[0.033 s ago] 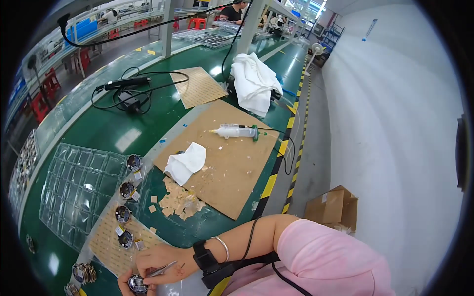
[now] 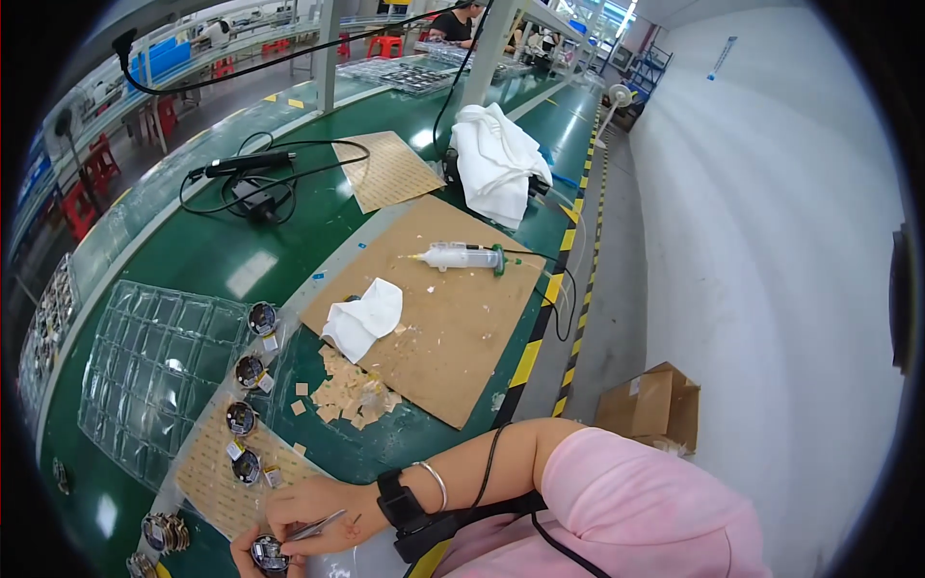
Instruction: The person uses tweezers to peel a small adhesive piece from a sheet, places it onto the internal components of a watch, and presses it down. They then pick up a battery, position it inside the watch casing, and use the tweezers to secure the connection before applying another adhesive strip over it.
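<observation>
The head view looks down on a long green table (image 2: 318,222). At the bottom edge the right hand (image 2: 318,506) pinches a pair of slim metal tweezers (image 2: 318,527). Their long axis runs from the fingers down and to the left, tips aimed at a small round dark metal part (image 2: 270,554). That part sits at the lower rim, just left of and below the right hand, with the tweezer tips at or very near its top face. The left hand (image 2: 246,551) is mostly cut off by the rim; it seems to curl around the round part from the left, though I cannot tell how firmly it grips. Of the two, the left hand is closer to the part, while the right reaches it only through the tweezers.

Above the hands a row of similar round dark parts (image 2: 243,418) lies on a tan perforated sheet (image 2: 207,472), beside a clear plastic compartment tray (image 2: 154,376). Small tan paper squares (image 2: 352,395) are scattered near a crumpled white cloth (image 2: 364,318) on a brown cardboard sheet (image 2: 453,318), where a clear syringe dispenser (image 2: 462,256) also lies.
</observation>
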{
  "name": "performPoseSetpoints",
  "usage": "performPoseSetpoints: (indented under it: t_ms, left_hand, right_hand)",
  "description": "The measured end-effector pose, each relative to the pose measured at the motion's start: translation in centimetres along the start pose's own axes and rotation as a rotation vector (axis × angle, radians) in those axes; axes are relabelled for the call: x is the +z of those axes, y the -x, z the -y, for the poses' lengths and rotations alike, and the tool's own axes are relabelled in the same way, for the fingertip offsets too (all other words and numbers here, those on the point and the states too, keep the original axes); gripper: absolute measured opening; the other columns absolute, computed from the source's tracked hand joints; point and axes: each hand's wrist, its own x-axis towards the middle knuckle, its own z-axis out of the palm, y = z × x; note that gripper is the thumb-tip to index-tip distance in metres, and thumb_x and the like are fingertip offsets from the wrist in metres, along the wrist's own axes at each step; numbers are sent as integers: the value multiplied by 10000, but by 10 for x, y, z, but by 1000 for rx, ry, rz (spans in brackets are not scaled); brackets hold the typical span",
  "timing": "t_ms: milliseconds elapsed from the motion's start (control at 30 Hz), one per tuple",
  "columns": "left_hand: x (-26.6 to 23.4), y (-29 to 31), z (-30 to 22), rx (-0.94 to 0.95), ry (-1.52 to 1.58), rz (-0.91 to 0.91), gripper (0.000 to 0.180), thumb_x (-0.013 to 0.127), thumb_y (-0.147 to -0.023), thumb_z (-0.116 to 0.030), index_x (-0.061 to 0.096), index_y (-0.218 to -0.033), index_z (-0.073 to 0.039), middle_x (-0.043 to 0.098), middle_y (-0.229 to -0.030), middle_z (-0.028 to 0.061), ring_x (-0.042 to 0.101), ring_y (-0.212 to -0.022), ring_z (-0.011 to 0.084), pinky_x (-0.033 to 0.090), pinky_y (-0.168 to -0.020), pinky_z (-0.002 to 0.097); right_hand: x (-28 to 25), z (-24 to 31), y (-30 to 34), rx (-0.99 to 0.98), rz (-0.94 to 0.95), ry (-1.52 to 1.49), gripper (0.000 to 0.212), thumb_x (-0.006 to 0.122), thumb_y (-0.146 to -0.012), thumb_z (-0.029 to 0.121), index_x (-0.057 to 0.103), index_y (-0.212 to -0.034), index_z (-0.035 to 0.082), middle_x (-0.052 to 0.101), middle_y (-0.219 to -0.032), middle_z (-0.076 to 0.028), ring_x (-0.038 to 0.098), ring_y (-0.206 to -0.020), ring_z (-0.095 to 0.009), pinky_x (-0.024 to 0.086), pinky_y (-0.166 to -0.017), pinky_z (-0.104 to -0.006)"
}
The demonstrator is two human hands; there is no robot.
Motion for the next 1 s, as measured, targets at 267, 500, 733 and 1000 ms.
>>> performPoseSetpoints:
  t_ms: [267, 500, 733, 1000]
  left_hand:
    - [-2, -1, 1, 1, -46, -24, 547, 703, -776, -38, 422, -1243, -1, 552, -1088, 101, 552, -942, 176, 470, -821, 297]
    - [2, 3, -9, 6, -125, -120, 479, 773, -691, -63, 536, -1104, -10, 592, -978, 103, 579, -908, 177, 467, -800, 293]
    - [4, -7, -24, 22, -77, -93, 452, 742, -725, -33, 533, -1126, -27, 602, -953, 84, 584, -835, 141, 483, -733, 271]
    - [-1, -5, -16, -15, 77, -39, 491, 720, -734, 1, 495, -1169, -24, 579, -964, 54, 563, -880, 102, 459, -770, 236]
  right_hand:
    - [2, -2, 0, 66, 27, -45, 168, 657, -832, 152, 514, -828, 64, 540, -800, -64, 557, -735, -232, 440, -620, -328]
    - [0, 5, -3, 80, 61, -42, 132, 660, -848, 148, 570, -873, 55, 579, -811, -70, 574, -743, -227, 458, -653, -324]
    - [-7, 11, -6, 175, 83, -53, 96, 660, -836, 23, 602, -911, 25, 629, -907, -96, 638, -837, -157, 535, -689, -260]
    - [-4, 7, -9, 219, 105, -60, 115, 665, -819, -3, 588, -905, -3, 620, -953, -130, 642, -857, -185, 548, -707, -272]
